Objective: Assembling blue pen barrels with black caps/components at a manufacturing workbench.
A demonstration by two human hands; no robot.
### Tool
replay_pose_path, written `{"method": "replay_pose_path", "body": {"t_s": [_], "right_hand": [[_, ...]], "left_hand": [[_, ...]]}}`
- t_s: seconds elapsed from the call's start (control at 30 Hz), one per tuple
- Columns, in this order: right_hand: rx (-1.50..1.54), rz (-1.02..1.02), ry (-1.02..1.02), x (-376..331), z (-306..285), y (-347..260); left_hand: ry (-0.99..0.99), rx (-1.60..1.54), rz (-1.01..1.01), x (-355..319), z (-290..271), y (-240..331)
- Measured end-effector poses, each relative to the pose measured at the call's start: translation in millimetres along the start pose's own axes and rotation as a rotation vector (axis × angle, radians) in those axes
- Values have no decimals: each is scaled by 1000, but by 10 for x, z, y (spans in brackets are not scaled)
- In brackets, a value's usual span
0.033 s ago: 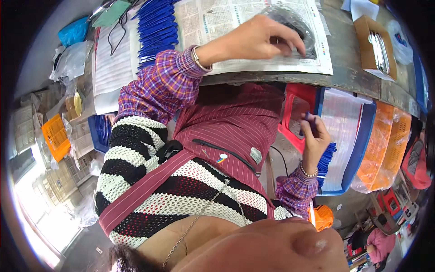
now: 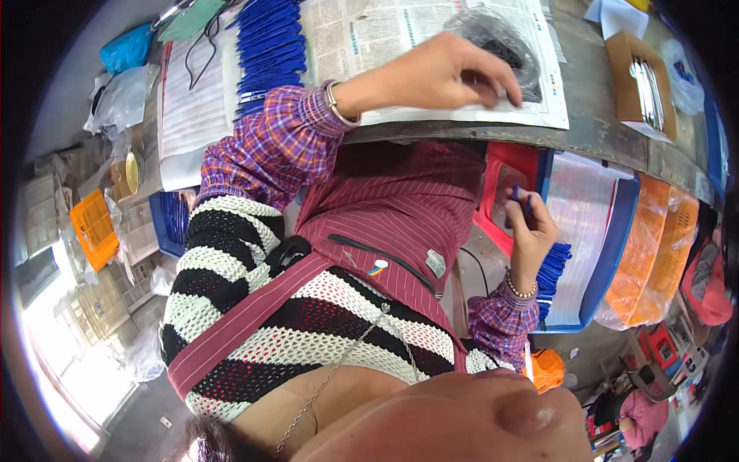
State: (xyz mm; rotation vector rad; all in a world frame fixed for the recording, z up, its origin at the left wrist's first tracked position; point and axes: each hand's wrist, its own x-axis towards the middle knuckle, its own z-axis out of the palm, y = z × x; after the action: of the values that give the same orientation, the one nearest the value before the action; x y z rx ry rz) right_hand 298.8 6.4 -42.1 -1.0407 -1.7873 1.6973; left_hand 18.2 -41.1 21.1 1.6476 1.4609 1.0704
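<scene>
Your left hand (image 2: 450, 73) has its fingers loosely curled, palm down; you hide the gap between them, so I cannot tell whether they grasp anything. Your right hand (image 2: 533, 235) bends its thumb toward its fingers, with dark blue showing at the tips; it is too small to tell whether you pinch something or wear it.

The clear bag (image 2: 499, 42) with black contents lies at the top of the frame, right of centre, on the newspaper (image 2: 369, 38); your left hand is just beside it, overlapping its lower edge in view. Left of the newspaper, toward upper left, you have a row of blue strips (image 2: 269, 50).

Your right hand is right of centre, near the red frame (image 2: 493, 202) and the blue tray (image 2: 616, 258), which carries white sheets (image 2: 585, 208). More blue pieces (image 2: 552, 279) show beside your right wrist. At upper right, a brown box (image 2: 622, 65) stands on your table (image 2: 589, 96).
</scene>
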Motion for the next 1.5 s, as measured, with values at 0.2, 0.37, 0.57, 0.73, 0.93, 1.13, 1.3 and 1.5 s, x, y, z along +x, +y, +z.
{"method": "replay_pose_path", "body": {"t_s": [0.2,0.37,0.57,0.73,0.93,1.13,1.3,1.5], "right_hand": [[-40,-28,-106,101,359,-119],[-86,-60,-152,91,458,-166],[-227,-195,-135,47,531,-207],[-370,-337,-116,51,575,-260],[-394,-382,-119,49,567,-238],[-395,-403,-112,45,554,-219],[-467,-492,-72,31,563,-147],[-528,-474,-72,20,547,-131]], "left_hand": [[-78,-282,-88,-347,134,40],[-79,-381,-151,-478,187,-60],[-58,-277,-51,-559,246,-135],[-44,-252,-30,-613,293,-153],[-77,-208,-108,-612,303,-109],[-80,-146,-93,-590,319,-98],[10,1,38,-604,416,-106],[45,266,153,-618,508,-60]]}}
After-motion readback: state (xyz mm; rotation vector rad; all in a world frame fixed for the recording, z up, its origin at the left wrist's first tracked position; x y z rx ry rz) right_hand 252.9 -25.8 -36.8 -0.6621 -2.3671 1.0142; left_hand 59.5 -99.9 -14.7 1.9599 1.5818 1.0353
